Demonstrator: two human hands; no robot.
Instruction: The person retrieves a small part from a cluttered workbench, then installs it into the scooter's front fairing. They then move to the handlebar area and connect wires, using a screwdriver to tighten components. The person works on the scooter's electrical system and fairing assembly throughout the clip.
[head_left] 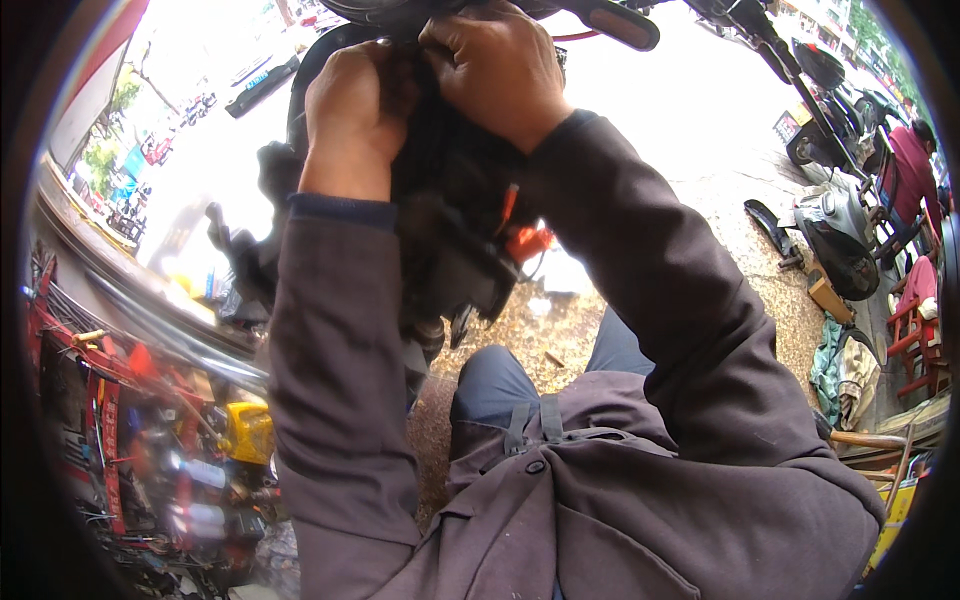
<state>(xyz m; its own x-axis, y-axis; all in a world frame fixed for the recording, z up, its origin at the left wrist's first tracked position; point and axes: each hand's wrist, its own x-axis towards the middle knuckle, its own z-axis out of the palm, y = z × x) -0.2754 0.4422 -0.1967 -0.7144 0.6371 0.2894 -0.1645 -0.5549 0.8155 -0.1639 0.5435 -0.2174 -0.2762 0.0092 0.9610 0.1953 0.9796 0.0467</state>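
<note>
Both my arms reach up to the dark front of a motorbike or scooter, whose black parts hang between my forearms. My left hand is closed against its upper part, with the fingertips lost in shadow. Close beside it, my right hand has its fingers curled in, the thumb side toward the left hand. Whatever the fingers grip is too dark to name. Below my right wrist, an orange-red part shows among the black pieces. A black handle-like piece juts out at the top, right of my hands.
On the left stand a red tool rack, a yellow container and several bottles and tools. To the right, a grey scooter panel lies near parked two-wheelers and a person in dark red. A wooden handle lies by my right elbow.
</note>
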